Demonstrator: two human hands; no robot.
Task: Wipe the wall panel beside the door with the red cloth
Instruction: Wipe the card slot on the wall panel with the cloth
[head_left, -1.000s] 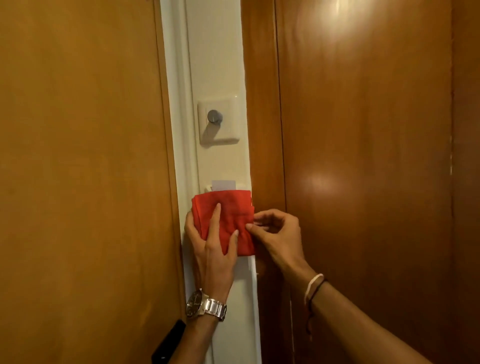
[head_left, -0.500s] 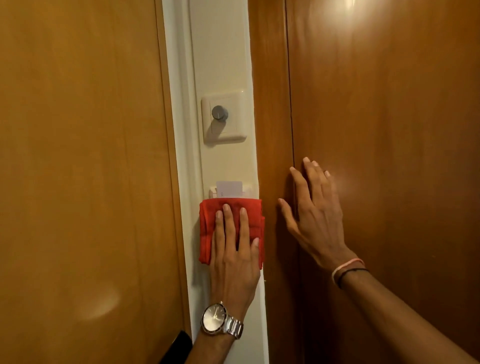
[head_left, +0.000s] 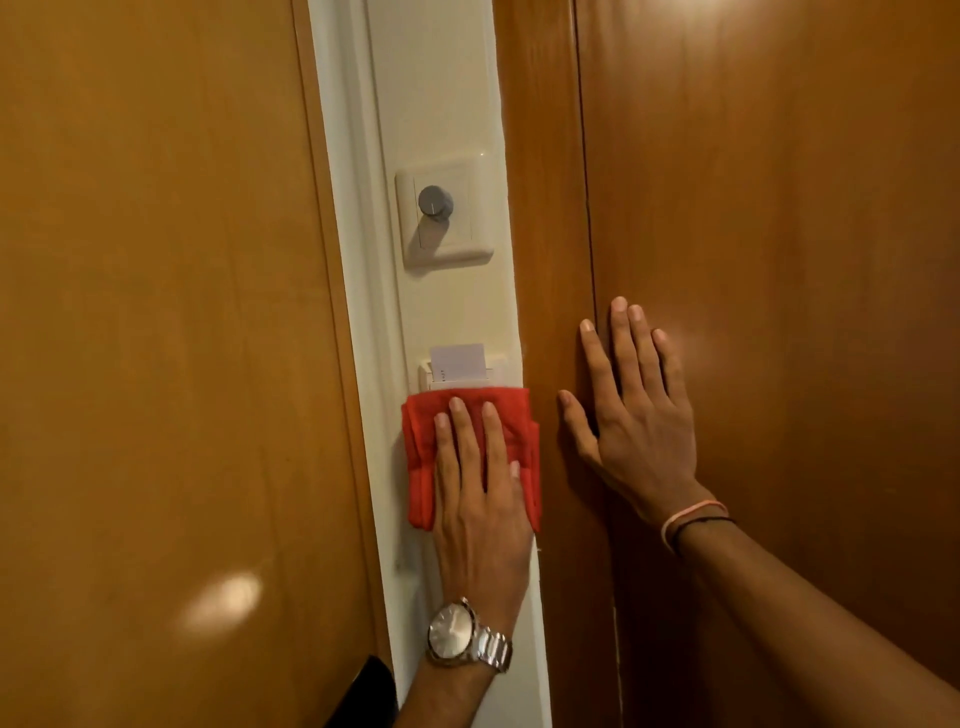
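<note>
A narrow cream wall panel (head_left: 457, 312) runs upright between two brown wooden surfaces. The folded red cloth (head_left: 421, 467) lies flat against it just below a card holder. My left hand (head_left: 480, 499), with a steel watch on the wrist, presses the cloth to the panel with straight fingers. My right hand (head_left: 634, 410) rests flat with spread fingers on the wooden door (head_left: 779, 260) to the right, holding nothing.
A cream dimmer plate with a grey knob (head_left: 435, 201) sits higher on the panel. A white card (head_left: 458, 359) stands in the holder right above the cloth. Another wooden panel (head_left: 156, 312) fills the left. A dark object (head_left: 369, 691) shows at the bottom edge.
My right hand let go of the cloth's edge and moved right to lie flat on the door. My left hand flattened over the cloth, which stays in about the same place.
</note>
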